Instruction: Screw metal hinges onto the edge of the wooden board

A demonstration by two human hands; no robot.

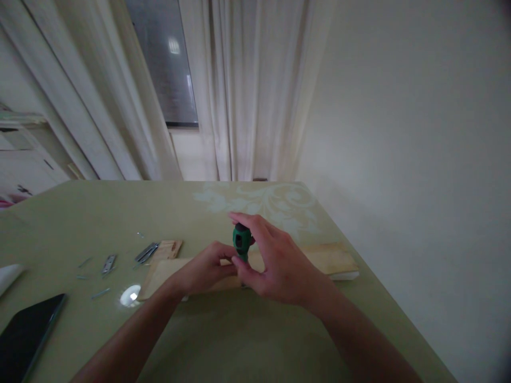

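A green and black screwdriver handle (241, 240) stands upright over a pale wooden board (329, 259) that lies across the table. My right hand (275, 260) curls around this handle from the right, thumb low and fingers near its top. Close against the screwdriver's lower part, my left hand (209, 268) has its fingers pinched together above the board. Whatever the left fingertips hold is hidden, and so is the screwdriver's tip. A bit of metal (244, 285) shows at the board's near edge below the hands.
Left of the board lie a small wood piece (170, 249), metal hinges (147, 252), another metal plate (108, 263) and several loose screws (100, 293). A dark phone (30, 338) rests at the table's left front. The wall (419, 159) borders the table's right edge; curtains (259, 96) hang behind.
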